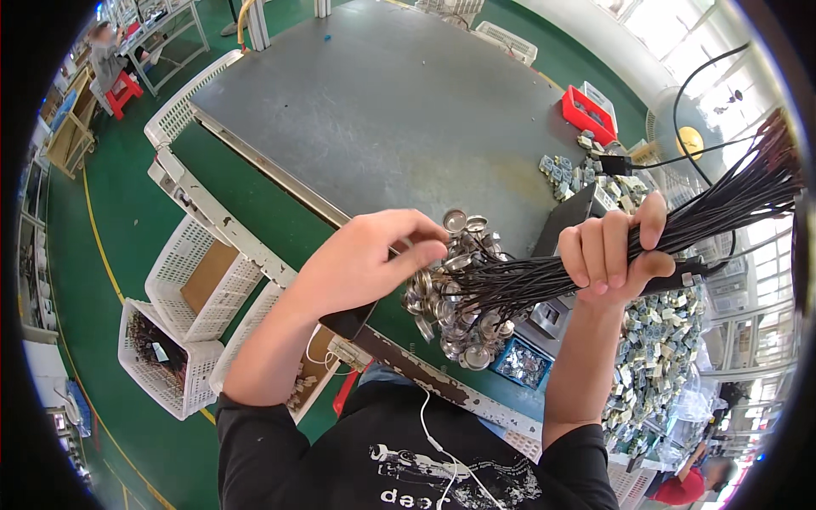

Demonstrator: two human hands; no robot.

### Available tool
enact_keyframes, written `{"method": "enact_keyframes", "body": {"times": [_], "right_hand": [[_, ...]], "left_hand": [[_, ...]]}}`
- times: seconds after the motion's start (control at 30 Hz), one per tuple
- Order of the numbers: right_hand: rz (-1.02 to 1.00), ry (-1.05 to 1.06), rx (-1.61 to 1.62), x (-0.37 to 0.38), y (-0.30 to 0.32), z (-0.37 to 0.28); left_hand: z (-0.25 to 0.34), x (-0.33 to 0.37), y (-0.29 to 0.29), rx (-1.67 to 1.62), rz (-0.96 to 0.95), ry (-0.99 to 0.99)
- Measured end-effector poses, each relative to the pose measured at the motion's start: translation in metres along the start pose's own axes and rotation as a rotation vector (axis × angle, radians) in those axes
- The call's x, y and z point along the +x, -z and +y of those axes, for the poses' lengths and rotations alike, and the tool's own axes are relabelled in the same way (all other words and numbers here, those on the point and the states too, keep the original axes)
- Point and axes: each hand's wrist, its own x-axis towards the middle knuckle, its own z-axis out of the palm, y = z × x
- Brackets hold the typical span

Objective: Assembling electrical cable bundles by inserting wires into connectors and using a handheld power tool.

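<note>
My right hand (614, 251) is closed around a thick bundle of black wires (714, 217). The wires run from the upper right down through the fist. At their left end hangs a cluster of round, silvery metal cups (463, 319), over the bench's near edge. Beside the cluster's upper left is my left hand (374, 259), its fingers curved and a gap showing between thumb and index finger. Those fingertips are close to the cups; whether they touch them I cannot tell.
A grey-topped bench (382, 110) spreads ahead. To the right are a red bin (588, 116), a heap of small pale-and-blue parts (654, 365) and a blue tray (522, 363). White plastic crates (200, 276) stand at left. Other people sit far off.
</note>
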Motion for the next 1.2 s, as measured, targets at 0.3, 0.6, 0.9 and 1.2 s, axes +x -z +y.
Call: {"method": "enact_keyframes", "body": {"times": [0.3,0.6,0.9,1.2], "right_hand": [[-0.059,0.017,-0.057,0.001,-0.002,-0.002],[-0.118,-0.008,0.006,0.002,-0.003,-0.002],[-0.13,-0.05,0.074,-0.002,0.003,-0.004],[-0.085,-0.038,0.175,-0.003,0.003,-0.008]], "left_hand": [[0.006,-0.006,0.004,0.13,-0.256,0.014],[0.012,0.0,0.009,0.32,-0.355,-0.074],[0.018,0.006,0.014,0.185,-0.445,0.009],[-0.011,0.012,0.034,-0.245,-0.436,0.062]]}}
